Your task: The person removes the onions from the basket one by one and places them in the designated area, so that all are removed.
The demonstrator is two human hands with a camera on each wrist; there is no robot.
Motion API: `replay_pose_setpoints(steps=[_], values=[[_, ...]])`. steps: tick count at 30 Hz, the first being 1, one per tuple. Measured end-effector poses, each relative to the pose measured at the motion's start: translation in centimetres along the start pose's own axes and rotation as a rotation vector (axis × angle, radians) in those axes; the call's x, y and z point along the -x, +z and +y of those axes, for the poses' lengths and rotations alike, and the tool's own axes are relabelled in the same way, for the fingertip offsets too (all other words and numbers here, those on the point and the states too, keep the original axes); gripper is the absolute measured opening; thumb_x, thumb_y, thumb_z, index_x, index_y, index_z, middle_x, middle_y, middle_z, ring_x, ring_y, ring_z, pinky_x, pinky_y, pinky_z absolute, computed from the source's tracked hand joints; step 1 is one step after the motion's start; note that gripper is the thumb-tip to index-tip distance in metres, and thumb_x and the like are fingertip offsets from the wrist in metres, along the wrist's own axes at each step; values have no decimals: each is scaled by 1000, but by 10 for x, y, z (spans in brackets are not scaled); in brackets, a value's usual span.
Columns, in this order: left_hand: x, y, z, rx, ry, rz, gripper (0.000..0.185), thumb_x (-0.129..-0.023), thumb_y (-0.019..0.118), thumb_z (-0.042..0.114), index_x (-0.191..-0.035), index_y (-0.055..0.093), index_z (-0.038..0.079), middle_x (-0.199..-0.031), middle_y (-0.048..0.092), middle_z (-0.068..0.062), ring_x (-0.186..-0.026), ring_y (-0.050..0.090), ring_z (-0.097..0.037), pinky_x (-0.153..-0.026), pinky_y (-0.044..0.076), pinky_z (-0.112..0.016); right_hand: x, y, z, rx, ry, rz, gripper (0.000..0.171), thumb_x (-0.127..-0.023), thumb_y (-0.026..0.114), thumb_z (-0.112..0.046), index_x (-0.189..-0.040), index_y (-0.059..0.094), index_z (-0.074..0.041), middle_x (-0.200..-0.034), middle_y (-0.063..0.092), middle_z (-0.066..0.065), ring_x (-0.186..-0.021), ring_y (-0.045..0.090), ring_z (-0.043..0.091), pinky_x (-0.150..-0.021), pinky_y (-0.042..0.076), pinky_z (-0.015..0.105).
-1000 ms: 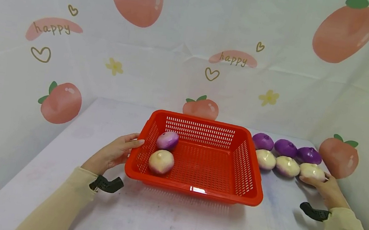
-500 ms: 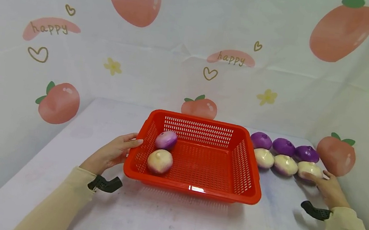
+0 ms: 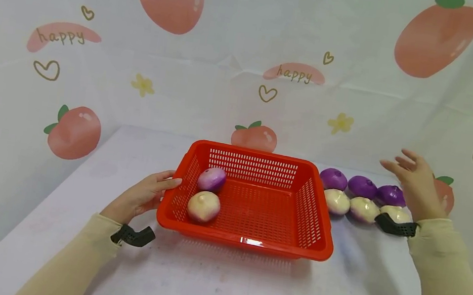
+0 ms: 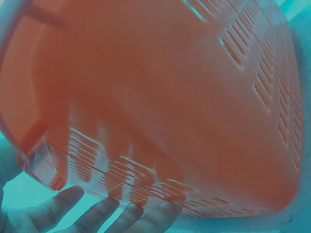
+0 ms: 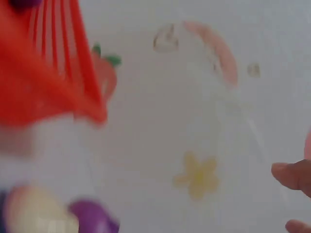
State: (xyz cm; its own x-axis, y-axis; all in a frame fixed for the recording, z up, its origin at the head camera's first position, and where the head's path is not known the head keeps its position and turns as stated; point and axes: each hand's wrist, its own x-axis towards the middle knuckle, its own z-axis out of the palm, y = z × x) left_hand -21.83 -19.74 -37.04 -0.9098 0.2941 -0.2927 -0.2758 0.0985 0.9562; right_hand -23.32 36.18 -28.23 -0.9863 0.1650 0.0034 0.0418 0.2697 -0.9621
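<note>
A red slotted basket (image 3: 246, 242) stands mid-table with a purple-white onion (image 3: 212, 179) and a cream onion (image 3: 204, 206) in its left end. My left hand (image 3: 153, 189) rests with straight fingers against the basket's left wall (image 4: 160, 97); its fingers (image 4: 97, 213) show below the wall in the left wrist view. My right hand (image 3: 408, 172) hangs in the air, fingers spread and holding nothing, above the right end of a row of onions. That row has three purple ones (image 3: 362, 186) behind and three cream ones (image 3: 363, 209) in front. The right wrist view is blurred.
The onion row lies right of the basket, near the printed backdrop (image 3: 247, 69) that closes the table's back and sides. Bare white tabletop (image 3: 218, 284) runs in front of the basket.
My right hand has lifted off the rightmost cream onion and risen above the row, holding nothing. The left hand stays against the basket.
</note>
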Motion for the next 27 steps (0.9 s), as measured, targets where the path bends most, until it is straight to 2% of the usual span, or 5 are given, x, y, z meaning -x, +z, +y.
replay_pose_setpoints(steps=[5,8,14,18,27], values=[[2,-1,0,-10,-2,5,67,-98,55,34,-151,26,7,-143,44,-22,-101,63,-16,-88,56,-42,-7,57,-34,-394,-230,-108,65,-91,64,-4,-147,33,-15,-141,40,11,-132,39,19,-98,45,14],[2,-1,0,-14,2,2,67,-98,55,34,-151,25,7,-142,44,-22,-101,63,-16,-88,56,-42,-6,93,-47,-496,-334,-205,50,-90,61,4,-134,45,-13,-123,51,2,-116,49,14,-89,50,13],[2,-1,1,-16,1,-4,67,-98,55,34,-151,25,6,-139,48,-20,-102,63,-16,-88,56,-42,-1,153,-61,-210,-398,-361,56,-93,62,-7,-144,39,-14,-138,49,6,-133,43,28,-108,42,35],[2,-1,2,-15,-6,-8,68,-98,55,34,-151,25,7,-138,48,-19,-101,64,-16,-88,56,-42,3,190,-62,-91,-446,-515,63,-92,64,-6,-148,34,-10,-146,43,16,-136,40,35,-110,38,50],[0,0,1,-8,-5,-8,66,-99,54,33,-151,25,7,-140,46,-20,-102,63,-16,-89,56,-43,10,259,-46,69,-399,-770,63,-87,71,-8,-142,42,-14,-141,48,14,-133,45,34,-105,46,45]])
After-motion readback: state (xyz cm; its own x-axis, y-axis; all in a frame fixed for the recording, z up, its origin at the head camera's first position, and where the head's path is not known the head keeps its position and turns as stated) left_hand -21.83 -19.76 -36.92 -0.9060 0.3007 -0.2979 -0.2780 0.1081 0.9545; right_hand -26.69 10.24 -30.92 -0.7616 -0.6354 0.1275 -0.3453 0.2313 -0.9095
